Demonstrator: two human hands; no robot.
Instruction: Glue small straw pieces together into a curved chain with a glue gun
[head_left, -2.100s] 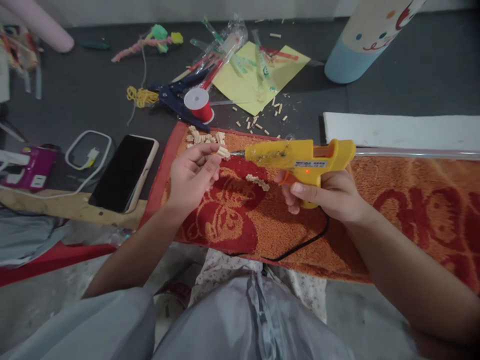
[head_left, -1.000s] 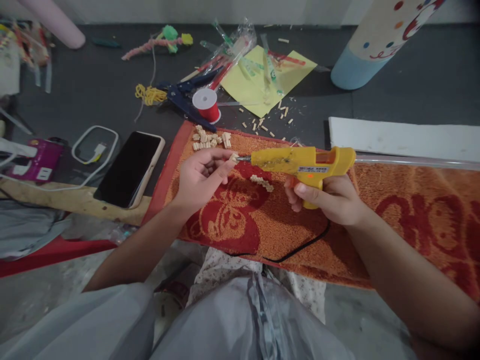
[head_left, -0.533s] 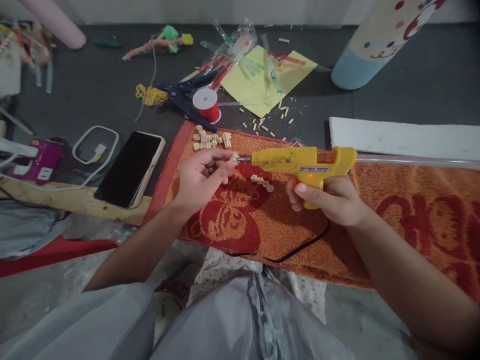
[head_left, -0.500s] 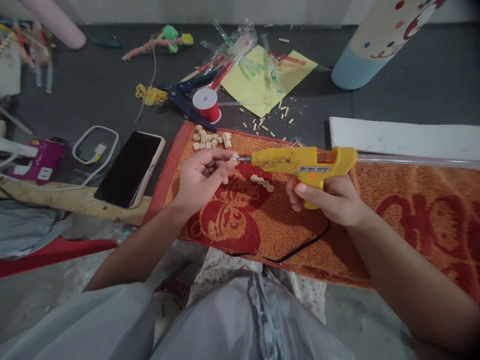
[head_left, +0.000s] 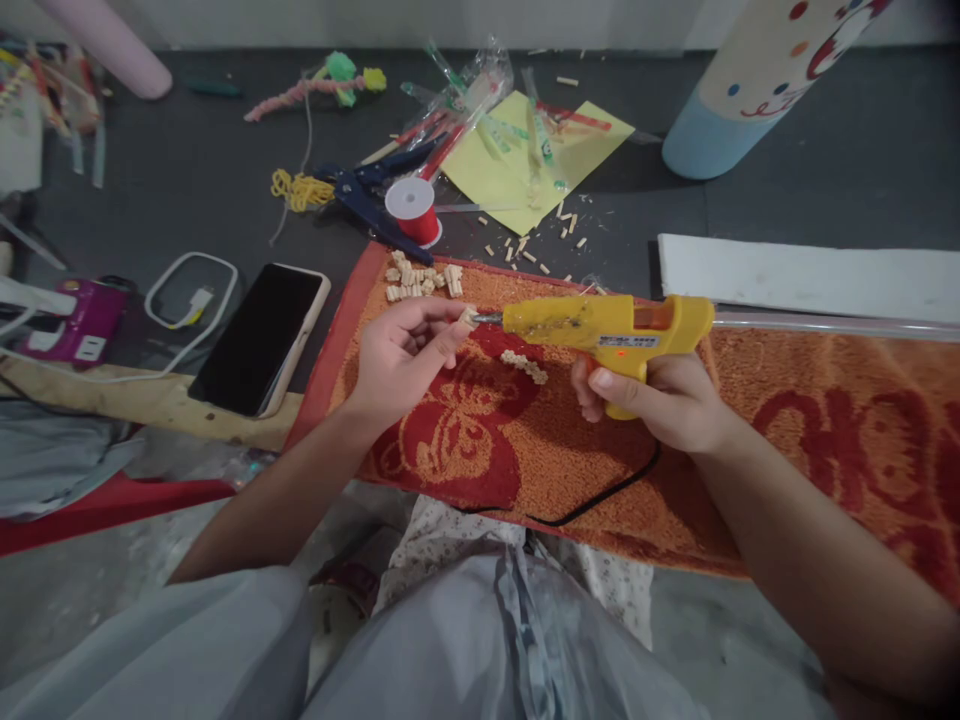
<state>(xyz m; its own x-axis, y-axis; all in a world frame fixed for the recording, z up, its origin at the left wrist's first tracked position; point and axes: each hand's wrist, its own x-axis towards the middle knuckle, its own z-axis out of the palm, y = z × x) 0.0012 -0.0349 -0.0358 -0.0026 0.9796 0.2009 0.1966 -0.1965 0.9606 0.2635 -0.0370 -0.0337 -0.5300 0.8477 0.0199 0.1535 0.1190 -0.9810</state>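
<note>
My right hand point(head_left: 649, 395) is wrapped round the handle of a yellow hot glue gun point(head_left: 570, 325), with a clear glue stick point(head_left: 825, 325) reaching out of its back end. The gun's metal nozzle points left, at a small pale wooden piece point(head_left: 468, 317) pinched between the thumb and finger of my left hand point(head_left: 412, 350). Tip and piece appear to touch. Below the nozzle, a cluster of short wooden bits point(head_left: 525, 366) rests on the orange and red towel point(head_left: 585, 470). More little wooden bundles point(head_left: 420, 278) lie at the towel's upper left corner.
A red thread spool point(head_left: 424, 220) and dark blue pliers point(head_left: 375, 205) lie behind the towel. Loose wooden bits surround a yellow paper sheet point(head_left: 495, 180). A phone point(head_left: 259, 335) is at left, a large bottle point(head_left: 720, 120) at back right. The black cord point(head_left: 607, 490) crosses the towel.
Almost nothing differs. The glue gun has shifted very slightly, its nozzle staying at the wooden piece. My left hand holds its place.
</note>
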